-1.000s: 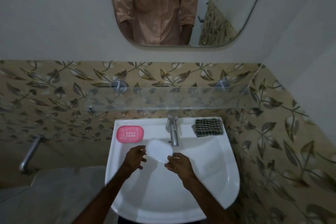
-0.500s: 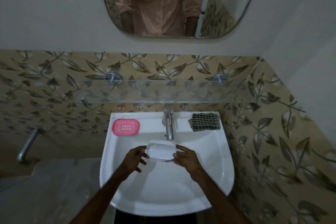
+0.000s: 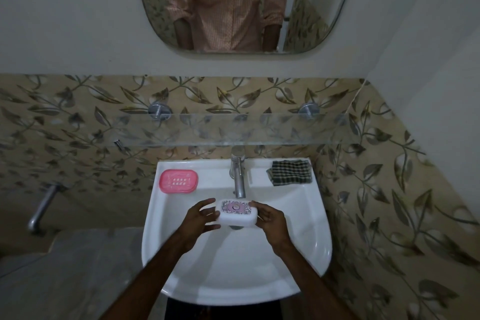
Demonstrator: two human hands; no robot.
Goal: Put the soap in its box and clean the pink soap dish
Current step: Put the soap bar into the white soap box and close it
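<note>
Head view: our left hand (image 3: 205, 218) and right hand (image 3: 271, 219) gripped the ends of a closed white oval plastic soap box (image 3: 237, 213) above the white basin (image 3: 233, 270); the pink plastic soap dish (image 3: 178, 181) sat on its back-left rim. Soapy fingers might let the box slip.

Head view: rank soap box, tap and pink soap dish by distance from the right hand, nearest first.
1. soap box: in the right hand itself, its grip round the box's right end.
2. tap: just behind the hand, at the back middle of the sink.
3. pink soap dish: on the sink's back left corner, well past the box.
</note>
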